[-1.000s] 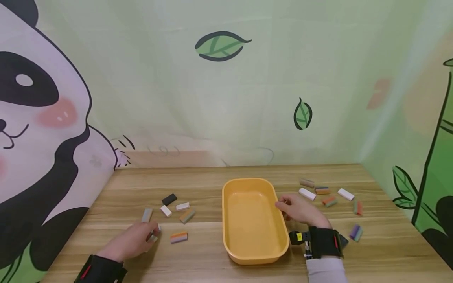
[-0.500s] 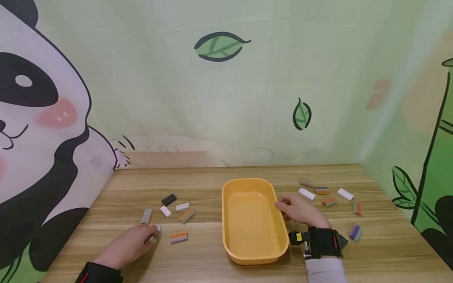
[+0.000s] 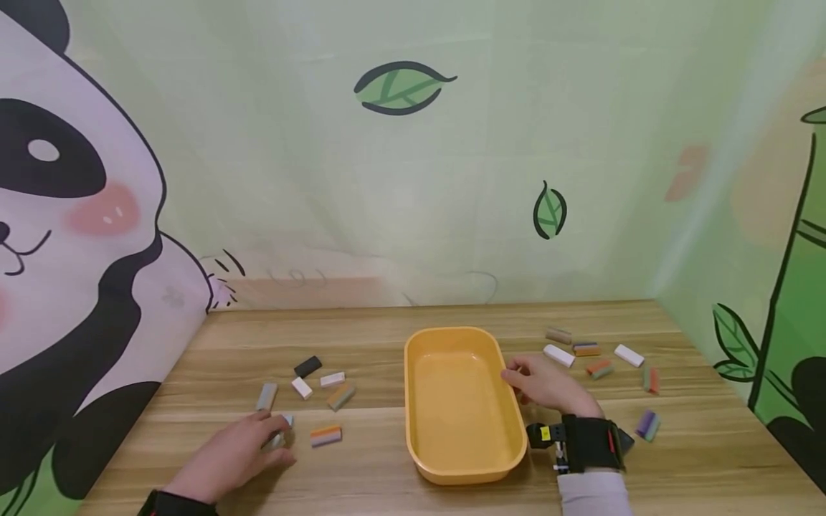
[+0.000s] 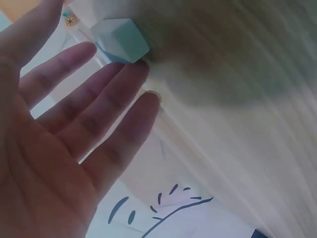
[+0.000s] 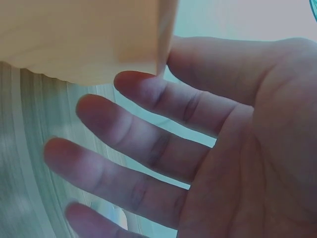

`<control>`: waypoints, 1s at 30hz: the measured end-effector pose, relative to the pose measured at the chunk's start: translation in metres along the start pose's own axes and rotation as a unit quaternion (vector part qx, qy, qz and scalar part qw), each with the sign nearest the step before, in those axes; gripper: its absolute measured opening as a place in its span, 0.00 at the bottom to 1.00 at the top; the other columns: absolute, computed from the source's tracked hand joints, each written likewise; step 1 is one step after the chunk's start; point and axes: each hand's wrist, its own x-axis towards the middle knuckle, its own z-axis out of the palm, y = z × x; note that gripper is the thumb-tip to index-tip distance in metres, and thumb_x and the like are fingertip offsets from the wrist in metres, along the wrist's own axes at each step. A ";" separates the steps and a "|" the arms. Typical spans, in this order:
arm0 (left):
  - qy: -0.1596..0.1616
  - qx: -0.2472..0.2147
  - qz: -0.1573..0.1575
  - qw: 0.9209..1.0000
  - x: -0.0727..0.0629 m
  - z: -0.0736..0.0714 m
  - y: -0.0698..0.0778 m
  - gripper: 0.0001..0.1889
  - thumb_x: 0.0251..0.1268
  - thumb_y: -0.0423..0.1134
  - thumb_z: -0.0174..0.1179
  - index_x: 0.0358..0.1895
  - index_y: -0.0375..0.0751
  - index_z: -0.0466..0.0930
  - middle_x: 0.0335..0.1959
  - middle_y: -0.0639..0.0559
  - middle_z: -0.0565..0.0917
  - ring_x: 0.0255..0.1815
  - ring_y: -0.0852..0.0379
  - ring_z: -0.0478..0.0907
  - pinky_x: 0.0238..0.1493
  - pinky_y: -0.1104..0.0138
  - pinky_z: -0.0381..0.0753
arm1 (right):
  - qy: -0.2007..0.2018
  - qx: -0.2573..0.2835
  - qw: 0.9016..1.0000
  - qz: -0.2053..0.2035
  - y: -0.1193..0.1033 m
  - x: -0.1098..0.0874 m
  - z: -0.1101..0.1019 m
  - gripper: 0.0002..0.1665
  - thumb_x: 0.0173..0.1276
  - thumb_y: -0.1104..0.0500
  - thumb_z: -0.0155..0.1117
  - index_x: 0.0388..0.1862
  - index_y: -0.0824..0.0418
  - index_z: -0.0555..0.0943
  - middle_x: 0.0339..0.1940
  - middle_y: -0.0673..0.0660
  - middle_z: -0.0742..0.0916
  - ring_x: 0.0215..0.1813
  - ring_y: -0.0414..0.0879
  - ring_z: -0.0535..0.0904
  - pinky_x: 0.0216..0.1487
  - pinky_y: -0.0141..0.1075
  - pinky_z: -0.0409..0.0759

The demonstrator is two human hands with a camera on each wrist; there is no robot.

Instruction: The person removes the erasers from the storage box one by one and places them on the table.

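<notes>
My left hand is over the left side of the table, fingers spread and thumb apart. Just past its fingertips lies a pale green-blue eraser with a slanted end, partly covered by the fingers in the head view. Close beyond that hand is a grey eraser. With thumb and forefinger, my right hand pinches the right rim of a yellow plastic tray. In the right wrist view the tray's wall runs between thumb and forefinger, while the other fingers extend below it.
A black eraser, white ones and an orange-and-purple one lie between left hand and tray. Several more, including a white eraser and a purple-green one, lie scattered right of the tray. A printed cloth stands behind the table.
The left hand's curled fingers have opened out, with the thumb moving away from the pale eraser. The right hand and the tray have stayed in place.
</notes>
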 end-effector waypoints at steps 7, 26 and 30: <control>0.042 0.013 -0.001 0.999 0.001 -0.003 0.003 0.14 0.57 0.49 0.70 0.41 0.47 0.81 0.35 0.57 0.80 0.35 0.60 0.77 0.38 0.57 0.78 | -0.004 0.003 1.000 -0.007 0.000 -0.002 -0.001 0.13 0.76 0.57 0.54 0.42 0.68 0.78 0.33 0.58 0.83 0.34 0.51 0.81 0.37 0.46 0.81; 0.070 0.002 0.104 0.992 0.061 -0.041 0.057 0.13 0.66 0.44 0.63 0.47 0.39 0.80 0.39 0.51 0.81 0.35 0.55 0.80 0.37 0.61 0.78 | 0.057 -0.055 0.997 0.018 -0.004 -0.034 -0.047 0.20 0.79 0.50 0.49 0.56 0.65 0.75 0.43 0.60 0.81 0.28 0.54 0.78 0.28 0.46 0.78; 0.097 0.018 0.128 0.987 0.084 -0.056 0.074 0.14 0.68 0.44 0.62 0.48 0.38 0.79 0.42 0.49 0.80 0.40 0.54 0.80 0.40 0.61 0.79 | 0.067 -0.135 0.989 0.005 -0.017 -0.027 -0.049 0.27 0.79 0.46 0.45 0.64 0.65 0.71 0.57 0.68 0.79 0.37 0.64 0.81 0.42 0.54 0.79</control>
